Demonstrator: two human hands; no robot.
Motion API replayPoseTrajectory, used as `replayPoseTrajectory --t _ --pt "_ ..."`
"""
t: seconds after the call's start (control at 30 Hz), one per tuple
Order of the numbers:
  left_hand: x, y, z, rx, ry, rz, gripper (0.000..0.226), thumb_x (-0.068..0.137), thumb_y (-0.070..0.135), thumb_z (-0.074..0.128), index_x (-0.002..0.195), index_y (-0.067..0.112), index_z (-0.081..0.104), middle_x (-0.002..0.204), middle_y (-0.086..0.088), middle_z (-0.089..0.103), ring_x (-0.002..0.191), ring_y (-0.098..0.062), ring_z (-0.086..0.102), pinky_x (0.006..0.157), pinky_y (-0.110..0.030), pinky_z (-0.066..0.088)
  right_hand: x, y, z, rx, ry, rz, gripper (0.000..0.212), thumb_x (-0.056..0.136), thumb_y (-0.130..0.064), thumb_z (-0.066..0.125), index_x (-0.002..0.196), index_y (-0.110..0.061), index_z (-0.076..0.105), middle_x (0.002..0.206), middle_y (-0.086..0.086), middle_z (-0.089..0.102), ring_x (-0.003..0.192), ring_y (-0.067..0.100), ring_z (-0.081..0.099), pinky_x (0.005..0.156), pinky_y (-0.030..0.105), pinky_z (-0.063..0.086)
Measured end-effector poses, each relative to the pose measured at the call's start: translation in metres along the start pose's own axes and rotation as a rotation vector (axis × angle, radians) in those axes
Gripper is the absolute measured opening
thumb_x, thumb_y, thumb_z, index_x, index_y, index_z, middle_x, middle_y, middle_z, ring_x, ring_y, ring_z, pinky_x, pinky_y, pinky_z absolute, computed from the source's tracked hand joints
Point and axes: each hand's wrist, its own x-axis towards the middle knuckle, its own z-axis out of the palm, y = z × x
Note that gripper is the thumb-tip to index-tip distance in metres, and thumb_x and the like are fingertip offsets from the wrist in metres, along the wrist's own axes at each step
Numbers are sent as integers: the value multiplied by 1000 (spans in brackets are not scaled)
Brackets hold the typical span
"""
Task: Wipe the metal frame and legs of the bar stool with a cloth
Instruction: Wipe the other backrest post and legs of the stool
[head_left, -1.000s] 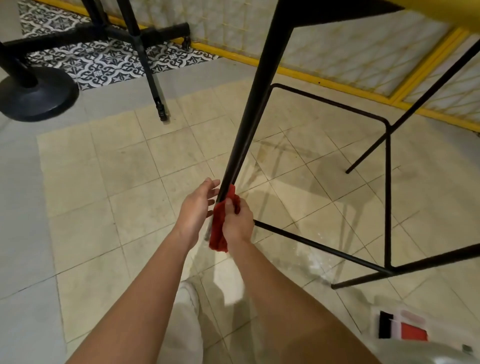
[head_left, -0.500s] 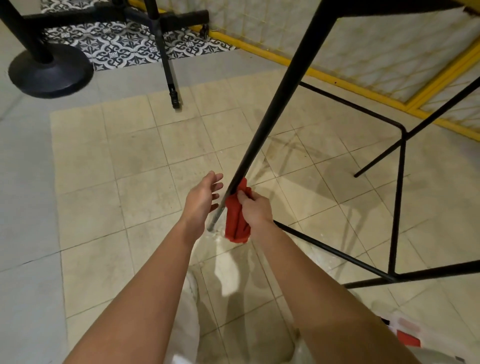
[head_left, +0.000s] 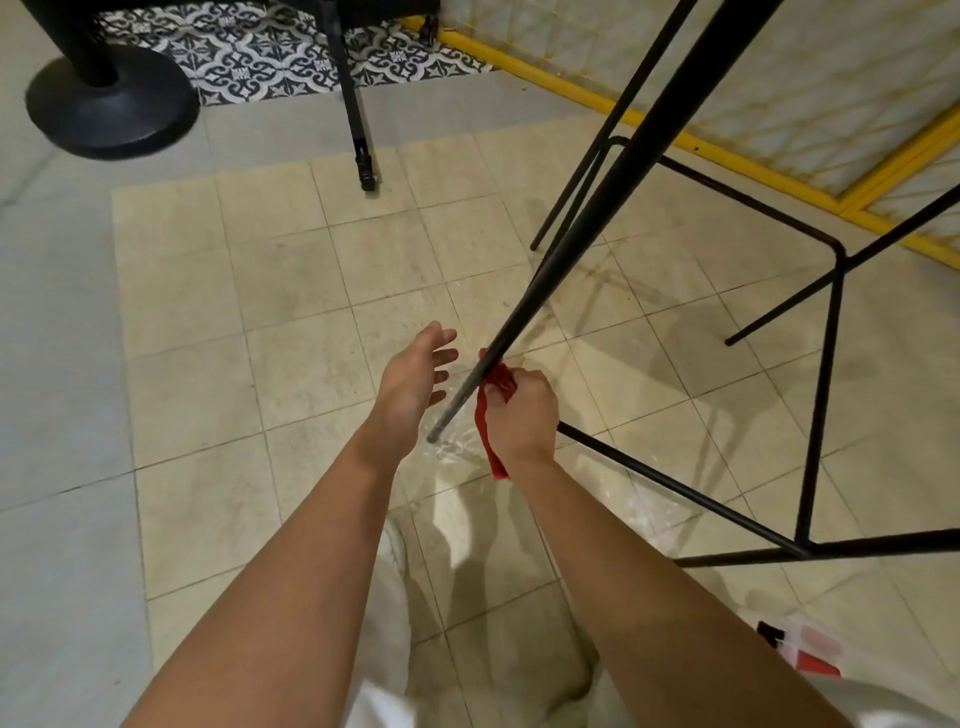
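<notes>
Fingers of the right hand are curling round the red cloth, pinching it against the near stool leg just above its foot, centre frame. The left hand is hovering beside the leg, fingers spread loosely, holding nothing.

Judgement: wrapping the cloth fully round the tube and drawing it lengthwise should be reaching all sides, with the left hand steadying the leg.

The seat is being cut off at the top edge. The cloth's contact side is hidden. How clean the footrest bar is cannot be told.
</notes>
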Motion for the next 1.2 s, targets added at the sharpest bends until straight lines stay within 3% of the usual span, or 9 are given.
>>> replayPoseTrajectory --t 0.1,0.2,0.43,0.57,0.67,0.77,0.97,1.1,1.2 --pt "0 -1 3 17 -11 11 41 98 44 36 122 23 62 118 1 63 108 -20 56 95 -34 43 -1 11 -8 -194 -30 -160 20 94 -17 54 106 -7 66 107 6 56 93 23 60 82 30 48" --pt "-1 -2 6 34 -23 16 41 98 44 36 122 23 62 116 2 64 106 -20 56 89 -32 43 6 18 -23 -331 -94 -259 20 93 -15 54 108 -7 66 107 5 56 93 22 59 80 26 44" --pt "2 -2 8 31 -16 13 39 98 43 37 118 23 64 115 1 64 103 -19 57 90 -33 44 37 -6 -14 -79 4 -133 18 96 -19 50 108 -15 63 102 -1 53 94 16 57 74 14 41" --pt "7 -2 7 6 -7 10 37 98 44 37 114 24 64 112 2 65 103 -20 57 93 -35 44 72 -19 -7 -119 60 -77 18 94 -32 55 104 -18 61 101 2 60 94 22 61 79 36 55" --pt "11 0 10 -2 -8 15 38 98 44 38 114 24 65 110 2 66 101 -19 58 91 -34 45 73 -14 -7 -213 18 -213 20 93 -20 55 112 -20 61 111 2 60 103 21 57 90 32 49" --pt "12 1 14 -20 -25 19 35 97 44 38 109 25 65 105 3 67 96 -17 58 87 -33 44 51 8 -8 -270 -50 -371 31 90 -3 54 117 -15 61 115 -1 53 105 17 52 90 26 47" --pt "14 -3 12 5 3 14 37 98 44 38 113 24 65 110 1 65 103 -19 56 90 -34 43 60 19 -16 -430 -125 -538 34 86 -4 59 117 -17 63 116 -2 53 105 16 51 83 28 49" --pt "19 -1 15 -20 29 4 38 97 43 38 114 23 65 113 1 64 104 -21 56 93 -36 45 76 7 -17 -371 -11 -415 26 92 -11 57 117 -17 63 116 -1 54 107 17 51 83 26 45" --pt "20 0 19 -30 19 0 38 97 43 39 115 22 65 113 1 64 104 -21 57 89 -34 44 85 -1 -19 -345 59 -363 29 91 -11 59 120 -12 57 114 6 54 105 24 53 89 34 51"
